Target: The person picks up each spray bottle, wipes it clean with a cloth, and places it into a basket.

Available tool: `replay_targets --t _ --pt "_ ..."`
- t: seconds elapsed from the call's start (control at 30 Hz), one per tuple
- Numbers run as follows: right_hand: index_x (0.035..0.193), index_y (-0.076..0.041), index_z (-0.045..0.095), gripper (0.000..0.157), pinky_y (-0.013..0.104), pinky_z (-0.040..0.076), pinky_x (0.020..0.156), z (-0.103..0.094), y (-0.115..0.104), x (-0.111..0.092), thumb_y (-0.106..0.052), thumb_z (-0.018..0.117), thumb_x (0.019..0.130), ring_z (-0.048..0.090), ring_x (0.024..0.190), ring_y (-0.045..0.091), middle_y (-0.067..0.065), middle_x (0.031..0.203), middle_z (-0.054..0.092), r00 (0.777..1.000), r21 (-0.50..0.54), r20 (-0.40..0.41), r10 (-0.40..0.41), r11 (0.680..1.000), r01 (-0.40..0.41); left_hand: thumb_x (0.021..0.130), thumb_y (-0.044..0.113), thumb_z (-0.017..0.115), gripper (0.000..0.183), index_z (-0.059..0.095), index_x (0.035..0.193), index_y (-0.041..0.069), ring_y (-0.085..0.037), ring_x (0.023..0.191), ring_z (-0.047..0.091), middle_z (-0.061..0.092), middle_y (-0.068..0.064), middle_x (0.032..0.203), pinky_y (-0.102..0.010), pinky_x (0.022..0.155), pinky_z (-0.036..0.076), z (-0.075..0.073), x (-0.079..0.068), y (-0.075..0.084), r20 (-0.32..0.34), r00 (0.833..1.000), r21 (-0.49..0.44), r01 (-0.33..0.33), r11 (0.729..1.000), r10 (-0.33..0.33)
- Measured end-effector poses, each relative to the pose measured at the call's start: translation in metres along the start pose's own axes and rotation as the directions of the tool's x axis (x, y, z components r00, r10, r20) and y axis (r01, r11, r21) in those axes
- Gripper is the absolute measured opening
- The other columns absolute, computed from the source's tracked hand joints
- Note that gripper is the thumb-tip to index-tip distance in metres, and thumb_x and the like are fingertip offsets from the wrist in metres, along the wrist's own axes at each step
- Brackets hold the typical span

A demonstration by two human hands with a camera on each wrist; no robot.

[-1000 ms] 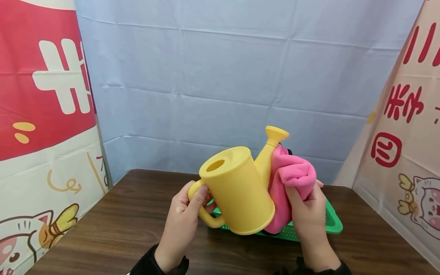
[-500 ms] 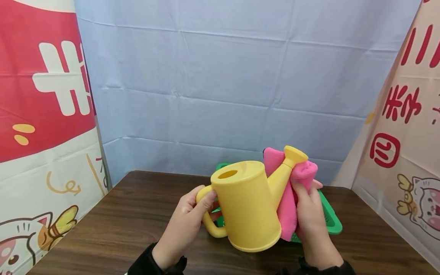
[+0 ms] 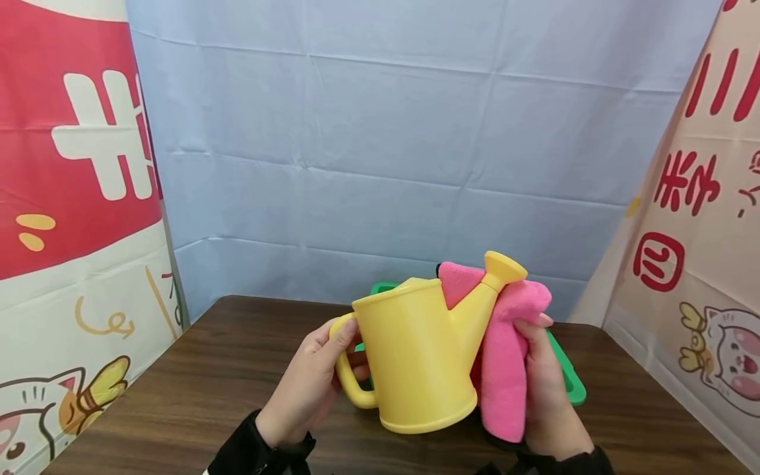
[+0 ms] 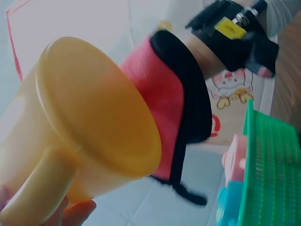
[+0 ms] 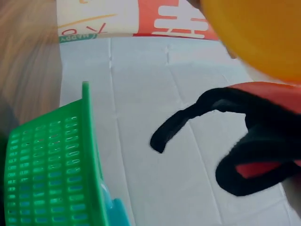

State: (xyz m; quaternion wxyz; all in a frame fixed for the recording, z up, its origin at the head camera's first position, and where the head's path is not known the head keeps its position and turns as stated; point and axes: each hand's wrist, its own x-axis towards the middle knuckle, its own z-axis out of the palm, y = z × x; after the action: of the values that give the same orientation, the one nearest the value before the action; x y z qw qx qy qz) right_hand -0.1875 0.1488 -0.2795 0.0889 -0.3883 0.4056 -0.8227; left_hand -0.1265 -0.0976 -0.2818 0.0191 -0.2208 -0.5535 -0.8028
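My left hand [image 3: 311, 373] grips the handle of a yellow watering can [image 3: 415, 363], held above the table. The can's base [image 4: 96, 106] faces the left wrist view. My right hand [image 3: 545, 389] holds a pink fleecy cloth item [image 3: 505, 379] close beside the spout. Black edging [image 5: 263, 150] and a loose black strap [image 5: 176, 127] show in the right wrist view; the item's kind is unclear. The spout overlaps the pink item in the head view, and I cannot tell whether they touch. Part of the right hand's fingers is hidden by the fabric.
A green slotted basket [image 3: 567, 373] stands on the brown wooden table [image 3: 237, 369] behind the held things. A pink object [image 4: 235, 162] and a blue object [image 4: 230, 202] show at its rim. A pale blue cloth backdrop [image 3: 380, 145] hangs behind.
The watering can has moved lower and tilted so that its top opening no longer shows. The pink item has turned and come lower, one part now hanging down in front of the right hand.
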Motion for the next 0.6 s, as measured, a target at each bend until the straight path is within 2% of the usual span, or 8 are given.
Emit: replay_targets --t 0.1,0.17,0.3,0.4,0.47,0.53,0.57,0.6 --pt "0.094 -0.010 0.041 0.032 0.023 0.045 0.062 0.004 -0.005 -0.001 -0.036 0.023 0.093 0.055 0.075 0.012 0.001 0.083 0.052 0.982 -0.075 -0.155 0.107 0.990 -0.120 0.090 0.026 0.040 0.039 0.040 0.114 -0.005 -0.031 0.096 0.051 0.047 -0.020 0.105 -0.041 0.080 0.042 -0.001 0.000 0.000 -0.017 1.000 0.012 -0.011 1.000 0.011" --pt "0.099 -0.018 0.033 0.019 0.022 0.045 0.061 0.004 -0.004 -0.002 -0.035 0.027 0.092 0.055 0.071 0.008 -0.003 0.081 0.052 0.971 -0.194 -0.207 0.117 0.968 -0.158 0.089 0.026 0.041 0.039 0.040 0.113 -0.004 -0.031 0.096 0.051 0.047 -0.019 0.102 -0.042 0.080 0.041 0.000 0.000 -0.001 -0.038 0.999 0.009 -0.014 1.000 0.014" --pt "0.105 -0.013 0.031 0.014 0.026 0.047 0.063 -0.002 0.001 -0.001 -0.017 0.026 0.092 0.058 0.072 0.012 0.001 0.082 0.055 0.992 -0.383 -0.042 0.123 0.914 -0.129 0.089 0.028 0.043 0.037 0.042 0.109 -0.003 -0.029 0.089 0.053 0.045 -0.015 0.091 -0.038 0.075 0.044 0.000 0.001 -0.003 -0.104 0.994 0.007 -0.030 1.000 0.031" --pt "0.106 -0.003 0.042 0.019 0.031 0.048 0.064 -0.008 0.001 0.000 -0.008 0.032 0.091 0.059 0.076 0.021 0.010 0.089 0.055 0.990 -0.530 0.070 0.119 0.845 -0.065 0.088 0.028 0.043 0.035 0.042 0.103 -0.004 -0.026 0.081 0.053 0.041 -0.013 0.082 -0.033 0.069 0.044 -0.001 0.002 -0.004 -0.153 0.984 0.038 -0.085 0.996 0.090" --pt "0.107 -0.006 0.044 0.018 0.030 0.048 0.063 -0.009 -0.002 0.001 -0.010 0.038 0.091 0.058 0.074 0.021 0.010 0.086 0.055 0.993 -0.627 -0.009 0.118 0.773 -0.097 0.088 0.028 0.043 0.034 0.041 0.097 -0.005 -0.024 0.074 0.050 0.036 -0.013 0.077 -0.031 0.064 0.042 -0.002 0.002 -0.004 -0.167 0.977 0.082 -0.123 0.989 0.135" --pt "0.097 -0.008 0.048 0.014 0.028 0.046 0.057 -0.008 -0.007 0.001 -0.017 0.038 0.091 0.057 0.065 0.017 0.007 0.075 0.054 0.986 -0.679 -0.157 0.050 0.720 -0.144 0.088 0.027 0.043 0.033 0.041 0.097 -0.005 -0.025 0.077 0.051 0.038 -0.016 0.078 -0.032 0.067 0.043 -0.004 0.001 -0.004 -0.160 0.972 0.137 -0.149 0.979 0.171" --pt "0.089 -0.010 0.049 0.016 0.025 0.045 0.053 -0.006 -0.011 0.001 -0.021 0.038 0.091 0.055 0.059 0.014 0.004 0.068 0.053 0.969 -0.670 -0.249 -0.009 0.723 -0.166 0.088 0.028 0.043 0.033 0.041 0.095 -0.004 -0.025 0.074 0.050 0.037 -0.016 0.077 -0.032 0.065 0.043 -0.005 0.001 -0.003 -0.159 0.970 0.183 -0.153 0.971 0.183" --pt "0.084 -0.011 0.049 0.019 0.024 0.043 0.052 -0.005 -0.014 0.001 -0.025 0.038 0.091 0.053 0.056 0.011 0.001 0.064 0.051 0.944 -0.628 -0.325 -0.066 0.761 -0.163 0.088 0.029 0.044 0.033 0.042 0.093 -0.003 -0.026 0.073 0.049 0.038 -0.018 0.077 -0.032 0.065 0.043 -0.006 0.001 -0.003 -0.147 0.971 0.227 -0.154 0.962 0.190"
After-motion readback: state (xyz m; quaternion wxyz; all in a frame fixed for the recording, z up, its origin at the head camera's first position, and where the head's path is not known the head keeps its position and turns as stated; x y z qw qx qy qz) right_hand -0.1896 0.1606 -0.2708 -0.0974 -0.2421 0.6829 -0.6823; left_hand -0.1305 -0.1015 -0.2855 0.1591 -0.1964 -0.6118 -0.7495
